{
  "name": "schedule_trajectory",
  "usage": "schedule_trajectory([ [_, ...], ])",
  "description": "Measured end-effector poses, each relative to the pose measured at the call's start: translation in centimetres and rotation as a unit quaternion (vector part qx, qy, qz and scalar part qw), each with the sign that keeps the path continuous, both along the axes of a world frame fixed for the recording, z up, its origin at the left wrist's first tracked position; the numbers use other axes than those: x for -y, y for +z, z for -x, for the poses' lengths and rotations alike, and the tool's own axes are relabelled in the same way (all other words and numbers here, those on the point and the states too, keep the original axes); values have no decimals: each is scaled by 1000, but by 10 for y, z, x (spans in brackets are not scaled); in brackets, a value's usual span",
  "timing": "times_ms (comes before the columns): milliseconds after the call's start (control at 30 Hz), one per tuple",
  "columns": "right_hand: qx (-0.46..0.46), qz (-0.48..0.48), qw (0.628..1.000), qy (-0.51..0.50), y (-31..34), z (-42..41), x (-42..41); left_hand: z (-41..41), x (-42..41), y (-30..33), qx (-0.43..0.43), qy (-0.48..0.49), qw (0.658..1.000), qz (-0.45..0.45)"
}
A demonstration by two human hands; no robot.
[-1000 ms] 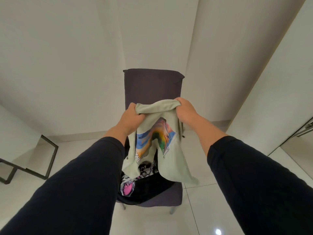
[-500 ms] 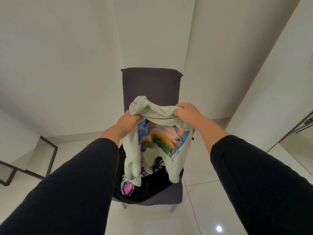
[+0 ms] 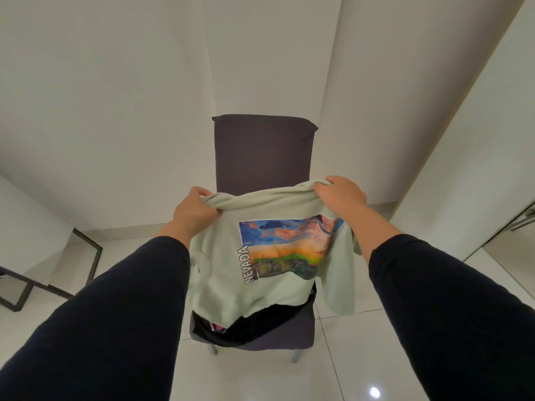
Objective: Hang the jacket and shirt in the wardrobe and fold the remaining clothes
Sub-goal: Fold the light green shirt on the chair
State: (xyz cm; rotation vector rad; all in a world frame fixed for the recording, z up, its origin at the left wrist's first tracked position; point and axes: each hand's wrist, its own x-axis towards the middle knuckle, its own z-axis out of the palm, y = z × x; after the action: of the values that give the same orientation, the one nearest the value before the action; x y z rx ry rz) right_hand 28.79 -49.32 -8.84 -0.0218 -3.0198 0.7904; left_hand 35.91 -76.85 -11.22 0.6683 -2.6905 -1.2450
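Tee (image 3: 269, 256), pale green w/ a colour print and "NEVADA" down its side, is now hanging spread out over the chair (image 3: 262, 151); half a sec ago it was bunched and twisted w/ the print creased, and a sec ago narrower still. Hands are now sitting wider apart and a bit higher than before, pulling the top edge into a taut roll.

Left hand (image 3: 192, 211) is gripping the rolled top edge, fingers curled round the cloth. Right hand (image 3: 340, 195) is clamping the other end the same way, knuckles up. Both sleeves (image 3: 121, 308) are dark, reaching in from the bottom corners.

Tee is covering most of the dark clothes (image 3: 254, 325) piled on the seat; only a black strip and a pink bit are showing below its hem. Which garments those are, can't tell. Chair legs are partly hidden. Black frame (image 3: 92, 256) at left is cut off by the edge.
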Motion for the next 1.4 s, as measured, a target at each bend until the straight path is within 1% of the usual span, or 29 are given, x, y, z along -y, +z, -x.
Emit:
schedule_trajectory([
  [100,7,12,1000,-19,1,1,-3,0,10,1,4,-7,1000,12],
  [167,15,16,999,-32,3,2,0,0,14,5,77,-38,992,89],
  [233,11,32,998,-45,5,4,1,-1,17,7,156,-79,971,163],
  [300,-6,61,996,-64,5,5,1,-1,21,7,172,-92,967,161],
  [367,-25,96,992,-83,5,7,-3,-2,27,3,154,-84,979,106],
  [433,-27,136,986,-89,4,8,-7,-5,33,0,144,-65,987,-24],
  [467,-20,149,984,-91,4,7,-8,-5,34,-1,139,-48,984,-101],
  [500,-16,159,983,-94,3,7,-9,-4,36,0,124,-34,980,-154],
  [533,-16,171,980,-98,1,7,-9,-1,38,-2,99,-20,978,-183],
  [600,-20,197,974,-107,-1,8,-6,3,42,-2,39,13,976,-213],
  [633,-22,212,971,-110,-3,9,-5,2,43,-2,25,21,970,-241],
  [667,-21,227,967,-115,-3,11,-3,-1,44,-3,43,21,960,-274],
  [700,-19,241,963,-121,-5,12,-1,-7,43,-5,102,1,952,-290],
  [733,-16,251,960,-126,-4,12,1,-15,41,-9,190,-42,941,-277],
  [767,-16,253,959,-126,-5,13,2,-22,40,-13,270,-83,928,-242],
  [800,-15,247,961,-123,-5,12,4,-27,40,-16,309,-106,924,-199],
  [833,-14,238,964,-119,-7,12,6,-28,39,-18,315,-105,929,-163],
  [867,-13,228,967,-116,-9,12,7,-26,40,-18,300,-91,938,-145],
  [967,6,211,971,-111,-14,14,8,-13,40,-8,206,-39,965,-156],
  [1067,67,228,965,-109,-12,15,12,-2,49,-3,90,7,986,-141],
  [1133,125,237,958,-101,-9,13,16,1,61,-4,53,47,986,-148],
  [1167,153,247,953,-89,-9,14,17,0,66,-5,50,52,985,-156],
  [1233,195,262,942,-83,-10,13,21,-3,73,-5,65,31,983,-168],
  [1300,194,284,934,-95,-12,18,23,-2,76,2,59,27,978,-200],
  [1400,154,350,915,-131,-11,32,25,-7,79,14,4,40,959,-281],
])
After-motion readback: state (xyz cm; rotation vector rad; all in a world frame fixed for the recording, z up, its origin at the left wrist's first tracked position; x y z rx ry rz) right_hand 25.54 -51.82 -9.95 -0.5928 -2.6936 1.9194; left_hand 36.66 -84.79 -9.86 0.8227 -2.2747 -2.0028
